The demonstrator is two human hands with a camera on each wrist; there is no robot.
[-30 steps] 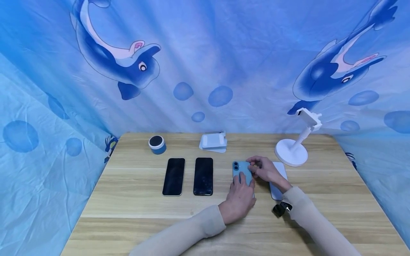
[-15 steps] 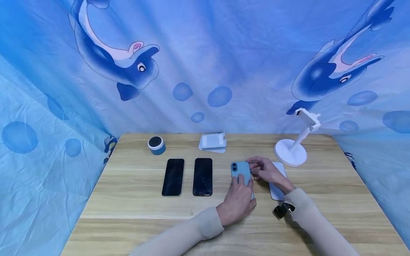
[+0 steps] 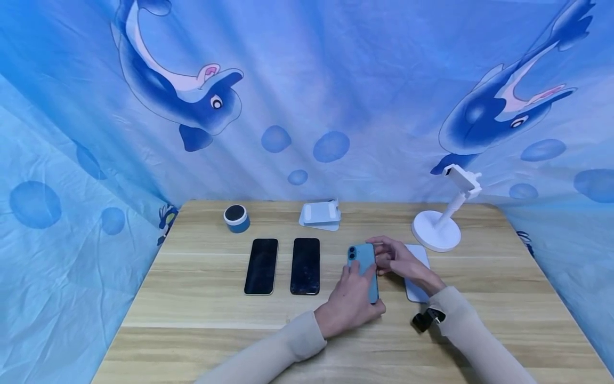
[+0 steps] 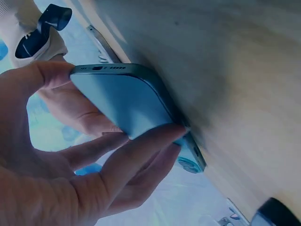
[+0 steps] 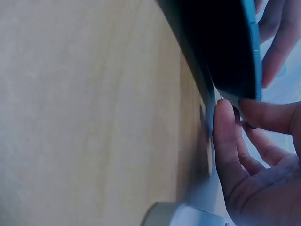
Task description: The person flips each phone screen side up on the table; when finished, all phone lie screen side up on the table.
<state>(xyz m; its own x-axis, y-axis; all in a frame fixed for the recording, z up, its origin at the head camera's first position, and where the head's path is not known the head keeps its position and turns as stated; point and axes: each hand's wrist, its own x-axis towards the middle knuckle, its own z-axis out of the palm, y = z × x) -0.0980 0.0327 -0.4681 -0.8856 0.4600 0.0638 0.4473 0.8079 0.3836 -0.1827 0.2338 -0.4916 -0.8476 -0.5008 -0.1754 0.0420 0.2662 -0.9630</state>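
Observation:
A blue phone [image 3: 362, 259], back upward with two lenses at its top left, is held between both hands. My left hand [image 3: 352, 298] grips it; in the left wrist view the thumb presses the port end and the fingers lie along a long side of the phone [image 4: 127, 96]. My right hand [image 3: 395, 258] is at the upper right corner. In the right wrist view that hand [image 5: 263, 174] pinches the corner of the phone [image 5: 230, 56] between thumb and finger. The phone's dark underside shows there, tilted up off the table.
Two dark-screened phones [image 3: 261, 266] lie left on the wooden table [image 3: 216, 314]. Behind are a blue-and-white round jar-like item [image 3: 236, 218] and a folded pale stand [image 3: 320, 214]. A white phone holder [image 3: 436, 230] stands right; a pale flat slab [image 3: 416, 290] lies under the right wrist.
The phone's near end has tilted up off the table in my left hand, which has shifted slightly left. My right hand stays at the upper right corner.

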